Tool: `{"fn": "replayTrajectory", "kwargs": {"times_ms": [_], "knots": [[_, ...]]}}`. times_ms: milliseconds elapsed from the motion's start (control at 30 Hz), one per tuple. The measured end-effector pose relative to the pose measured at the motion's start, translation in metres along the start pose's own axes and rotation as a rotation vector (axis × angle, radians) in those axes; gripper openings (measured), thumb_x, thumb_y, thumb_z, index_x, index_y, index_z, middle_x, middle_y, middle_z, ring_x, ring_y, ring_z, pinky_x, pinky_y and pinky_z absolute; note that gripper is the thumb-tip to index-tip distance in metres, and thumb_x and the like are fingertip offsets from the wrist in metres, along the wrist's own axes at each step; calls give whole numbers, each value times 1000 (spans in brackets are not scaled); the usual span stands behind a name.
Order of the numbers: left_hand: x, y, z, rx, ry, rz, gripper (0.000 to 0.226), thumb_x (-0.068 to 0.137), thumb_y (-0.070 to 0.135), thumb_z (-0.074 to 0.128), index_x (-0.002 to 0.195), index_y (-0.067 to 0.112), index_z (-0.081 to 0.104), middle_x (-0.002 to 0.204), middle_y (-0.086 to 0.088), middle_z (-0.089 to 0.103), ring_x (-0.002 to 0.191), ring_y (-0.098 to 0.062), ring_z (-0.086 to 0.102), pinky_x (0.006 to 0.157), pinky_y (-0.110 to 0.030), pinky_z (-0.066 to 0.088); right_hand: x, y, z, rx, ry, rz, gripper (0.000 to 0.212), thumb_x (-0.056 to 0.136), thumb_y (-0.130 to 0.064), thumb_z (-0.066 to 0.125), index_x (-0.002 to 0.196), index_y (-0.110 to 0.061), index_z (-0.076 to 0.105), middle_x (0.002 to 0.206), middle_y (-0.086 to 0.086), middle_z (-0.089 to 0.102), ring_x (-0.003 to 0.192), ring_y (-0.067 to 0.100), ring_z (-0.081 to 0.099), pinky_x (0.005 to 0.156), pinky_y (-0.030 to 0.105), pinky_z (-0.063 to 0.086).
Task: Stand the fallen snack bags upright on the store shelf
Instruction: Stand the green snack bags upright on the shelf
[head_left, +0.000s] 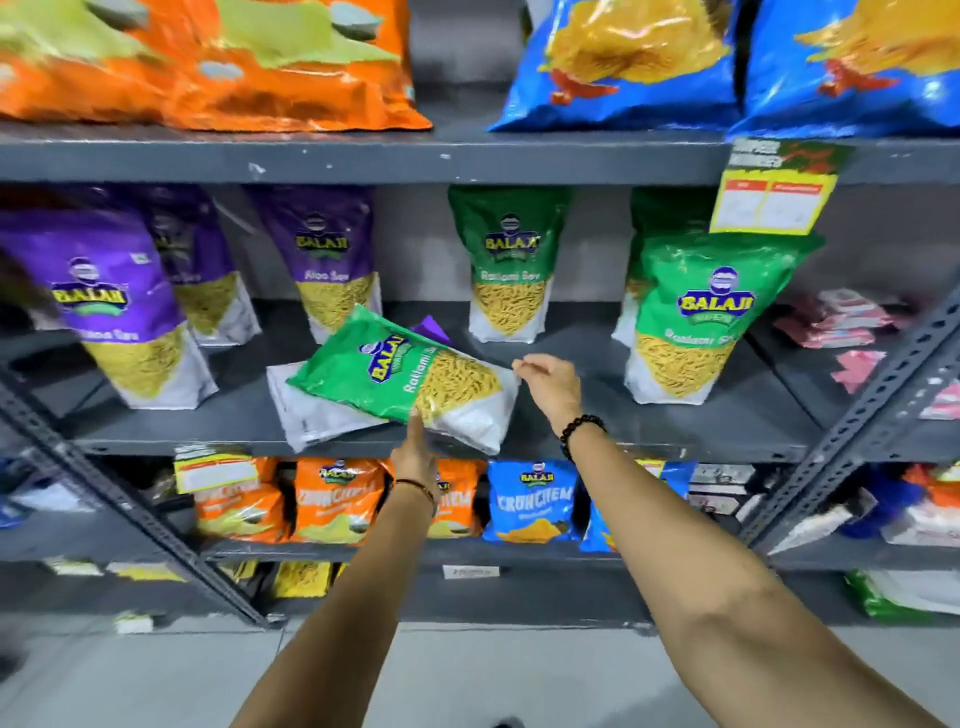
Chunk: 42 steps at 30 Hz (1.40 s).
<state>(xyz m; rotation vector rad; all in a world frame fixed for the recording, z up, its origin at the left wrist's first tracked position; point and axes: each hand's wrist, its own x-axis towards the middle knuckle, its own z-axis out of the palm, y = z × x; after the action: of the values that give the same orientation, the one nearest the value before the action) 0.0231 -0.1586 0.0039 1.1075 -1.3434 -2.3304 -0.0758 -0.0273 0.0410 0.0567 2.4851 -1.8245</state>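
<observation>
A green snack bag (395, 369) lies tilted across the front of the middle shelf (649, 441), its top end pointing up and left. It rests over a fallen purple bag (306, 410), which is mostly hidden beneath it. My left hand (415, 457) grips the green bag's lower edge from below, one digit in front of the bag. At the bag's right corner, my right hand (550, 387) pinches it with the fingertips. Both arms reach up from below.
Upright green bags (511, 270) (685, 322) stand to the right on the same shelf, and upright purple bags (119, 312) (332, 260) to the left. A yellow price tag (769, 197) hangs from the shelf above. Slanted metal braces (878, 405) cross both sides.
</observation>
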Motion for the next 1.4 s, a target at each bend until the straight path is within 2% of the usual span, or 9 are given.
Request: {"fn": "replayTrajectory", "kwargs": {"times_ms": [167,300,433,533,700,933,1100,1200,1400], "knots": [[34,10,3,-118,100,5,43,91,50,39,76,12,51,66,-2,39,56,-16,34,53,-28,29,43,-26,47,-181,-171,-119,41,89,-26,58,102,13,63,110,29,66,105,39,61,90,43,47],[55,4,12,-178,176,-15,63,92,52,33,127,1,47,129,-18,55,114,-37,54,96,-46,44,80,-33,77,-323,-362,-37,44,92,-34,52,80,7,64,87,26,65,85,35,61,73,37,47],[66,2,17,-157,233,-55,71,90,59,27,135,6,38,146,-15,39,131,-35,40,111,-52,33,107,-28,91,-556,-557,47,53,92,-46,45,108,2,60,108,16,59,107,30,58,83,34,43],[68,5,22,-224,228,-65,70,91,57,25,140,7,31,150,-11,34,134,-31,37,112,-48,31,116,-24,91,-589,-581,90,41,89,-51,49,75,-13,54,97,12,58,88,23,56,72,27,40],[67,17,18,-251,237,-128,65,93,50,27,139,5,31,148,-15,38,133,-33,39,112,-46,32,107,-10,77,-273,-534,182,51,86,-35,61,115,6,62,118,25,65,93,24,60,100,45,48],[35,52,15,-156,-198,69,40,95,44,33,113,15,55,136,-14,52,115,-26,54,104,-44,41,55,6,14,454,-424,149,23,91,-8,54,108,5,63,87,5,76,79,16,71,78,25,58],[9,98,22,12,-634,184,36,95,40,31,109,20,58,132,-8,53,115,-21,54,98,-40,43,29,0,-39,661,-352,39,21,91,-6,52,88,-11,73,76,-6,77,70,6,71,66,18,57],[-1,114,32,129,-750,190,48,94,44,29,124,14,52,136,-9,53,118,-21,55,88,-31,50,17,-8,-64,753,-305,11,25,90,-5,53,80,-14,74,71,-6,76,65,4,71,62,16,56],[-1,113,45,233,-839,187,46,93,49,27,109,23,61,118,0,65,100,-9,67,84,-30,52,6,-9,-88,784,-252,-25,34,89,0,52,71,-15,76,67,-7,75,61,2,69,59,13,55]]}}
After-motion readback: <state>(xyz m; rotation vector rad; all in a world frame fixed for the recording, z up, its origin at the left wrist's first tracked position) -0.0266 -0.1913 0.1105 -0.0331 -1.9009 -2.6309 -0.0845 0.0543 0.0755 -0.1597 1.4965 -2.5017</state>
